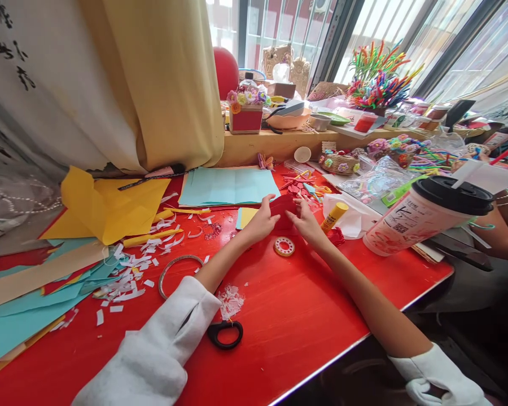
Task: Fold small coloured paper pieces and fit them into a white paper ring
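Observation:
Between my hands is a piece of dark red paper (pixel 284 213), gripped at its left side by my left hand (pixel 262 221) and at its right side by my right hand (pixel 307 223). Thumbs and index fingers are at the paper's edges; some fingertips are hidden behind it. Just below lies a small roll of tape (pixel 276 247) with a pale ring pattern. A yellow glue stick (pixel 334 217) leans near my right hand. Partly behind my left forearm is a larger tape roll (pixel 162 276). Black-handled scissors (pixel 214 334) lie near my left sleeve, their blades mostly hidden.
Light blue sheets (pixel 231 186) lie behind my hands. White paper scraps (pixel 131 276), yellow paper (pixel 139 200) and cut coloured sheets (pixel 34 321) cover the left. A tall lidded cup (pixel 406 220) stands at the right. Another person's arm (pixel 497 231) shows beyond it.

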{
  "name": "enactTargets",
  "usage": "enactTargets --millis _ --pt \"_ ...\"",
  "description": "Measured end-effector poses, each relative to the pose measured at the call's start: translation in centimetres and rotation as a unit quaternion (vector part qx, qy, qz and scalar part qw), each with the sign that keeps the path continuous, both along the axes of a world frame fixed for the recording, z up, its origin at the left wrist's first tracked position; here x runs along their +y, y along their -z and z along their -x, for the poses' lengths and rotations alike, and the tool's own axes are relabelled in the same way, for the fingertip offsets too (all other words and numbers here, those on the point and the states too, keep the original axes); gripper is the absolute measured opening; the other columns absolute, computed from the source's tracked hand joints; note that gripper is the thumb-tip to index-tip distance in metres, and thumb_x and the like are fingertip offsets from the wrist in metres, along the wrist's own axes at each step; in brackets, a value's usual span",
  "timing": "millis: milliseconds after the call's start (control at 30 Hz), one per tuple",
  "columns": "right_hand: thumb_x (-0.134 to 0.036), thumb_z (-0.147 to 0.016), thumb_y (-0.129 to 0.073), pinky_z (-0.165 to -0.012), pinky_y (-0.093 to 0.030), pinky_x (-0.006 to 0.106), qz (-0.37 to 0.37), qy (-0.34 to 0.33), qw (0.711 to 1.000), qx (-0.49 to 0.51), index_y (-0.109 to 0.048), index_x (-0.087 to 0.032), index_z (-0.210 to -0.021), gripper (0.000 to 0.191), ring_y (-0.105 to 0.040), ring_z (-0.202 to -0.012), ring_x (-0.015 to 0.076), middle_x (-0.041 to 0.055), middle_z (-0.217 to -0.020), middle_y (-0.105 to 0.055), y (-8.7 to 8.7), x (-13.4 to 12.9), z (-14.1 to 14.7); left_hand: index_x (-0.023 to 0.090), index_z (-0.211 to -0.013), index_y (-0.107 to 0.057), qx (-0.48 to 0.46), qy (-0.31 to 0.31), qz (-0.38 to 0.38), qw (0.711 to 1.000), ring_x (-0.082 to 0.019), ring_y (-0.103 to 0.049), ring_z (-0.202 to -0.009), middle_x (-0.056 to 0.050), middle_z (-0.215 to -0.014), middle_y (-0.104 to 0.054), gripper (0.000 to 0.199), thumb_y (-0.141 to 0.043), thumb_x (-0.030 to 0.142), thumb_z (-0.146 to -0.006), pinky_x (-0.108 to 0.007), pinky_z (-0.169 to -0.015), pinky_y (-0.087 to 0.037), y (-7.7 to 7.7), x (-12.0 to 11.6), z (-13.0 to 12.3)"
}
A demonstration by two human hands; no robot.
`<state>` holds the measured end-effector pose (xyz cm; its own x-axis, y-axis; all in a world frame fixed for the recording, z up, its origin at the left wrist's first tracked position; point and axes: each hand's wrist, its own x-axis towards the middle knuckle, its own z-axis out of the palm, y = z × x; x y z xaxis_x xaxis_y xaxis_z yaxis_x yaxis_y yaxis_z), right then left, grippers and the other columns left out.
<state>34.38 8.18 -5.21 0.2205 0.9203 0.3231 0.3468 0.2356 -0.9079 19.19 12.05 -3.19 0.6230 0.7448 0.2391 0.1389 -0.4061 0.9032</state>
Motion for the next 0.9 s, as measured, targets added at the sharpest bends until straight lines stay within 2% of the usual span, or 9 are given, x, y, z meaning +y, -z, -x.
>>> enactTargets --millis 100,200,333,467,533,633,733,800,900 --pt "-0.037 -0.077 -0.051 -0.085 -0.048 0.039 0.002 0.058 0.998 -0.005 -0.040 -0.022 -0.101 0.029 -0.056 -0.098 0.0208 0.0077 -0.104 -0.056 0.3 0.3 -0.5 0.010 -0.136 -0.008 0.088 0.026 -0.034 0.995 -0.023 -0.051 -0.110 -0.019 -0.131 -0.041 0.072 -0.048 0.018 -0.077 -0.037 -0.093 -0.041 0.5 1.0 0.8" --pt "-0.035 -0.078 -0.048 -0.082 -0.050 0.037 0.042 0.112 0.992 0.029 -0.037 -0.021 -0.109 0.035 -0.057 -0.099 0.0211 0.0093 -0.108 -0.055 0.1 0.3 -1.2 0.013 -0.132 -0.027 0.188 0.036 -0.170 0.967 -0.026 -0.039 -0.123 -0.017 -0.133 -0.041 0.065 -0.054 0.025 -0.075 -0.043 -0.102 -0.029 0.9 2.2 1.8" --pt "-0.031 -0.077 -0.049 -0.081 -0.049 0.042 0.168 0.110 0.979 -0.021 -0.035 -0.016 -0.118 0.046 -0.060 -0.095 0.0247 0.0134 -0.109 -0.057 -0.5 -0.2 -1.4 0.013 -0.122 -0.044 0.235 0.039 -0.233 0.943 -0.028 -0.029 -0.128 -0.015 -0.127 -0.048 0.057 -0.061 0.032 -0.070 -0.049 -0.109 -0.010 1.4 2.9 2.7" --pt "-0.033 -0.065 -0.065 -0.093 -0.039 0.048 0.166 0.111 0.971 -0.134 -0.040 -0.014 -0.120 0.063 -0.052 -0.108 0.0316 0.0166 -0.116 -0.054 -0.6 -0.9 -1.0 0.015 -0.116 -0.052 0.274 0.023 -0.345 0.897 -0.027 -0.026 -0.130 -0.012 -0.124 -0.051 0.045 -0.056 0.035 -0.076 -0.049 -0.109 -0.008 1.7 2.6 2.8" --pt "-0.033 -0.061 -0.069 -0.094 -0.038 0.047 0.166 0.087 0.970 -0.156 -0.041 -0.015 -0.122 0.070 -0.051 -0.109 0.0323 0.0163 -0.116 -0.055 -0.7 -1.1 -1.0 0.016 -0.107 -0.059 0.283 0.022 -0.371 0.884 -0.028 -0.031 -0.127 -0.011 -0.119 -0.055 0.034 -0.055 0.034 -0.077 -0.051 -0.108 -0.009 1.9 2.5 2.8" --pt "-0.032 -0.059 -0.072 -0.092 -0.042 0.046 0.188 0.039 0.977 -0.090 -0.036 -0.017 -0.127 0.078 -0.054 -0.107 0.0303 0.0149 -0.119 -0.054 -1.1 -1.3 -1.0 0.019 -0.100 -0.062 0.290 0.021 -0.387 0.875 -0.027 -0.038 -0.121 -0.009 -0.111 -0.059 0.026 -0.055 0.031 -0.078 -0.053 -0.107 -0.009 2.1 2.5 2.6" --pt "-0.029 -0.056 -0.074 -0.090 -0.044 0.046 0.202 0.054 0.978 0.000 -0.038 -0.020 -0.125 0.079 -0.056 -0.104 0.0286 0.0134 -0.119 -0.055 -1.7 -1.5 -0.8 0.021 -0.096 -0.064 0.277 0.001 -0.391 0.878 -0.027 -0.034 -0.123 -0.009 -0.113 -0.057 0.021 -0.056 0.026 -0.077 -0.054 -0.106 -0.009 2.4 2.2 2.2" --pt "-0.025 -0.055 -0.074 -0.083 -0.049 0.045 0.212 0.054 0.973 0.077 -0.045 -0.019 -0.118 0.069 -0.060 -0.096 0.0284 0.0130 -0.110 -0.061 -2.2 -1.7 -0.6 0.020 -0.092 -0.065 0.262 0.001 -0.382 0.886 -0.028 -0.031 -0.125 -0.009 -0.114 -0.055 0.018 -0.055 0.024 -0.077 -0.054 -0.106 -0.008 2.5 1.8 1.9" --pt "-0.023 -0.057 -0.071 -0.073 -0.052 0.044 0.226 -0.010 0.959 0.171 -0.056 -0.016 -0.099 0.045 -0.064 -0.081 0.0279 0.0123 -0.092 -0.067 -2.6 -1.9 -0.3 0.018 -0.091 -0.064 0.243 0.000 -0.370 0.897 -0.030 -0.029 -0.126 -0.011 -0.115 -0.054 0.017 -0.053 0.021 -0.079 -0.055 -0.106 -0.006 2.5 1.1 1.5"
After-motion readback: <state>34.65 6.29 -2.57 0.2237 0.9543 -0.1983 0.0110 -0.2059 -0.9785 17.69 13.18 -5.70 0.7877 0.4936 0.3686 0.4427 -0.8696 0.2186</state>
